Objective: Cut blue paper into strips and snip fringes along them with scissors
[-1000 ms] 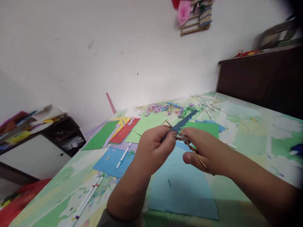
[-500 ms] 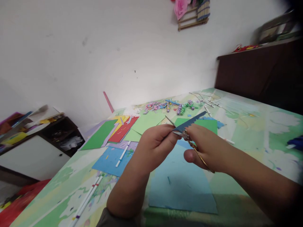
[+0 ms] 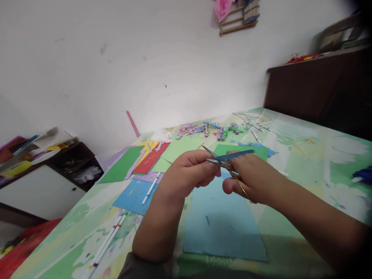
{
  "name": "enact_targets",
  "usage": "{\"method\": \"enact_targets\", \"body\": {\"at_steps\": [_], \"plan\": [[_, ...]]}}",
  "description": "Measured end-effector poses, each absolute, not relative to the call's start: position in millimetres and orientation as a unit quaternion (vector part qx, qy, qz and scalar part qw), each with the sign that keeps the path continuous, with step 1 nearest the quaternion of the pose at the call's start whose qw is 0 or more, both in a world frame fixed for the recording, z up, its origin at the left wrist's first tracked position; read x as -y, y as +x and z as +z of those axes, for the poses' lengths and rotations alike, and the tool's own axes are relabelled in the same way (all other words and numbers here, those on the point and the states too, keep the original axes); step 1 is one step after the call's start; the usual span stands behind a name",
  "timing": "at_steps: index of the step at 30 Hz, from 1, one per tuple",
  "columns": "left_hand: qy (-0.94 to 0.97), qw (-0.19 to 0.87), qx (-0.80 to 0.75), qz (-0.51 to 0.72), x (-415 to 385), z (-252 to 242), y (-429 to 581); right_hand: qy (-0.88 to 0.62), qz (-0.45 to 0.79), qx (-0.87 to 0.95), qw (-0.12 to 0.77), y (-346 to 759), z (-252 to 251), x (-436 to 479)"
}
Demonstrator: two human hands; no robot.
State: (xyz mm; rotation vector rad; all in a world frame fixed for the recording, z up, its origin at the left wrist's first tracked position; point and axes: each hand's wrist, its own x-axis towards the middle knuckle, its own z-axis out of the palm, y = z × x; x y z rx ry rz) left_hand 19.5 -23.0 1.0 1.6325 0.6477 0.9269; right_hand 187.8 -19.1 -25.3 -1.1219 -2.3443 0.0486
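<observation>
Between my hands is a narrow strip of dark blue paper (image 3: 236,155) with one edge cut into a fringe. My left hand (image 3: 193,168) pinches the strip's left end between thumb and fingers. In my right hand (image 3: 251,176) is a pair of scissors (image 3: 237,179) with gold-coloured handles, my thumb and fingers in the loops. The blades are parted around the strip, close to my left fingertips. Below both hands a light blue sheet (image 3: 223,228) lies on the table, with small blue snippets on it.
A patterned cloth covers the table (image 3: 293,186). Green sheets (image 3: 123,164), a red sheet (image 3: 151,158) and a blue sheet (image 3: 130,195) lie to the left, near white paper sticks (image 3: 107,242). Colourful scraps (image 3: 190,130) and rolled paper pieces (image 3: 222,133) lie toward the wall.
The blue strip has tilted from slanting up to nearly level. My right hand and the scissors have shifted slightly left and up; the left hand still pinches the strip.
</observation>
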Motion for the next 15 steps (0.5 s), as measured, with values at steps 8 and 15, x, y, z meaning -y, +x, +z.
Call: {"method": "enact_targets", "body": {"at_steps": [8, 15], "plan": [[0.695, 0.493, -0.333, 0.403, 28.5, 5.0, 20.9, -0.429, 0.029, 0.859, 0.278, 189.4, -25.3, 16.4], [0.691, 0.467, -0.37, 0.409, 32.3, 5.9, 23.6, -0.423, 0.024, 0.862, 0.28, 189.7, -27.1, 16.3]]}}
